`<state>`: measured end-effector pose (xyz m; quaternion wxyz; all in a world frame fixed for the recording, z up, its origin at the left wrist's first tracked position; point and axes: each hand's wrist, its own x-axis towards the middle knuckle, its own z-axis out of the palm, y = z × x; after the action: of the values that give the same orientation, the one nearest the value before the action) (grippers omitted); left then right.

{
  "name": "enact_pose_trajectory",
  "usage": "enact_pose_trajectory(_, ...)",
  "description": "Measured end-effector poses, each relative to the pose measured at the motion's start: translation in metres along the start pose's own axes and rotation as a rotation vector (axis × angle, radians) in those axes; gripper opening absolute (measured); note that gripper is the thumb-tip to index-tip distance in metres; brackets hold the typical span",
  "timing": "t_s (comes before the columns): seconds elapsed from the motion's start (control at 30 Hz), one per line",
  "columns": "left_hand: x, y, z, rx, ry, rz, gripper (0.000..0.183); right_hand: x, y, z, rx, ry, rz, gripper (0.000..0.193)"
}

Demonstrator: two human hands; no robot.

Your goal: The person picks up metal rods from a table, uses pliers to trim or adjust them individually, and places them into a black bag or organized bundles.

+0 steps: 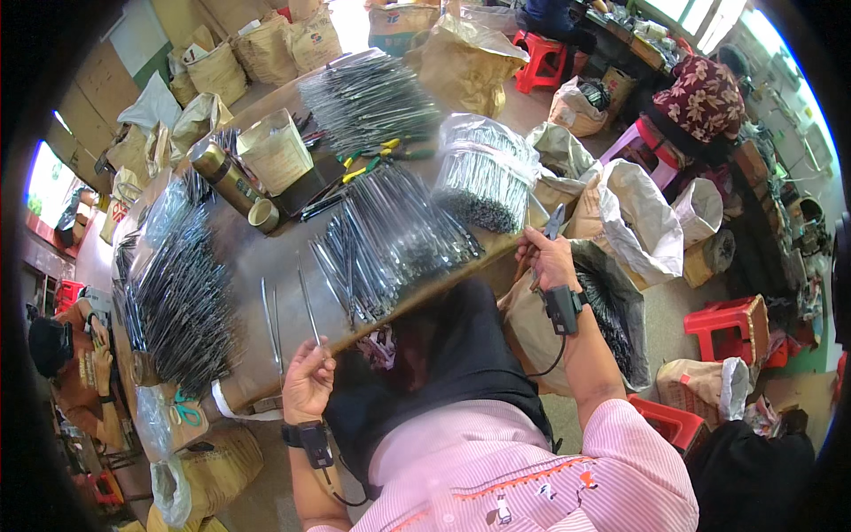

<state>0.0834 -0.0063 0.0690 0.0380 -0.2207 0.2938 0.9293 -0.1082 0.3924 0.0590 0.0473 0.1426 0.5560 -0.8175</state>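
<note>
My left hand pinches the lower end of a thin metal rod, which points away from me over the table's near edge. Two more loose rods lie on the tabletop just left of it. My right hand, at the table's right corner, is closed round a pair of pliers with their grey jaws pointing up. Between the hands, a flat row of shiny rods lies along the edge. A plastic-wrapped bundle of rods stands close beyond my right hand.
A dark rod heap covers the table's left side; another rod pile lies at the back. A metal flask, a cup and yellow-handled pliers are mid-table. Open sacks and red stools crowd the right. Co-workers sit nearby.
</note>
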Motion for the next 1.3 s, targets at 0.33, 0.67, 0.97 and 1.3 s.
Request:
enact_pose_trajectory(0.33,-0.005,-0.006,-0.003,0.040,-0.108,-0.043,0.022,0.019,-0.017,-0.013,0.664,-0.290,0.287,0.013)
enact_pose_trajectory(0.67,-0.010,-0.009,0.010,0.248,-0.099,0.037,0.024,0.046,-0.025,0.003,0.825,-0.314,0.428,0.009)
enact_pose_trajectory(0.97,-0.007,-0.029,0.050,0.304,-0.043,0.003,0.025,-0.071,-0.020,0.082,0.228,-0.455,0.214,0.007)
enact_pose_trajectory(1.3,-0.020,-0.040,0.074,0.384,-0.106,0.061,0.017,-0.124,0.013,0.137,0.014,-0.529,0.092,0.019)
